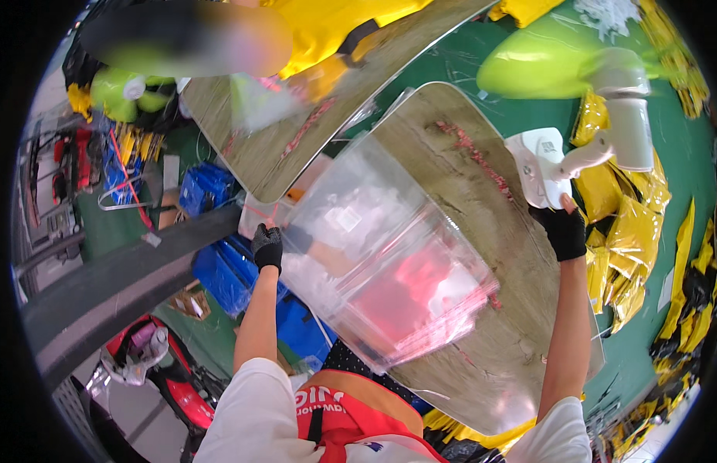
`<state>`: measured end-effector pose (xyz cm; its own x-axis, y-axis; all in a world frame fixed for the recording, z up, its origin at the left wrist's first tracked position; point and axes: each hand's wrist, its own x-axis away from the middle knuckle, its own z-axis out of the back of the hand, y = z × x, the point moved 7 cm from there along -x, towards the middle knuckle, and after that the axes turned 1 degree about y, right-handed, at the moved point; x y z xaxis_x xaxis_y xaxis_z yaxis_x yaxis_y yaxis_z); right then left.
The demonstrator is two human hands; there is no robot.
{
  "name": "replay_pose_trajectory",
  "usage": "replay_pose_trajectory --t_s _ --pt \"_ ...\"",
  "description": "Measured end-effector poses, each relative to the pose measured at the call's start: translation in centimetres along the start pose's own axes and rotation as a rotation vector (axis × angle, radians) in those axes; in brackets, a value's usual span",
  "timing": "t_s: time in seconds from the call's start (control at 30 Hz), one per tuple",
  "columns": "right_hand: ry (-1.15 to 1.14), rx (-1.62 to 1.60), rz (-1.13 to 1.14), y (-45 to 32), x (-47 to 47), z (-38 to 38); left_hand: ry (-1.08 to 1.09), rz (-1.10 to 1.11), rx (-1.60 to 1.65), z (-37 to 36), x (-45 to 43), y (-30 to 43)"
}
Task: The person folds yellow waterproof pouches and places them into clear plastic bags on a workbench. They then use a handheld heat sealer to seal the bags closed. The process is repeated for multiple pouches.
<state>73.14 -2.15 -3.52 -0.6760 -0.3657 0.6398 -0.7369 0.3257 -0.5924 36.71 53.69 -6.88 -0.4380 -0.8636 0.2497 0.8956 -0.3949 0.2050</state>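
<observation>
At the table's right edge, my right hand (561, 228) in a black glove with bare fingertips grips the base of a white fan (546, 165); its green blades (535, 58) are blurred. My left hand (267, 246), in a dark glove, closes on a thin pink strand (270, 220) beside the table's left side. Between the hands, a stack of clear plastic bags (358, 202) lies on the wood-patterned table (509, 254). Flat pink-and-white packs (422, 295) show through clear plastic at the near end of the stack.
A second table (248, 144) stands ahead, with yellow material (318, 23) on it and a blurred person (190, 40) behind. A dark beam (133, 283) crosses the left. Blue packages (225, 272) lie below it, near a red motorbike (185, 399). Yellow packages (630, 231) cover floor at right.
</observation>
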Motion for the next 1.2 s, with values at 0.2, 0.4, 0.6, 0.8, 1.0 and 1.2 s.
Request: replay_pose_trajectory --t_s 0.2,0.4,0.6,0.8,1.0,1.2 --pt "-0.084 -0.172 0.009 2.9 1.5 -2.9 -0.091 0.31 0.486 -5.0 4.2 -12.5" --pt "-0.068 -0.184 0.059 4.9 4.6 -5.1 -0.324 0.757 1.313 -11.2 7.5 -15.3" --pt "-0.067 -0.248 0.022 6.9 7.1 -4.3 -0.159 0.679 0.813 -10.1 8.3 -15.2" --pt "-0.078 -0.272 0.027 6.6 7.7 -5.7 -0.029 0.742 1.04 -11.1 8.4 -15.7" --pt "-0.007 -0.181 0.076 5.5 7.3 -5.0 0.099 0.652 0.706 -7.1 8.8 -12.4" --pt "0.03 -0.171 0.054 4.7 5.8 -2.1 0.292 0.47 0.394 -0.5 7.6 -8.7"
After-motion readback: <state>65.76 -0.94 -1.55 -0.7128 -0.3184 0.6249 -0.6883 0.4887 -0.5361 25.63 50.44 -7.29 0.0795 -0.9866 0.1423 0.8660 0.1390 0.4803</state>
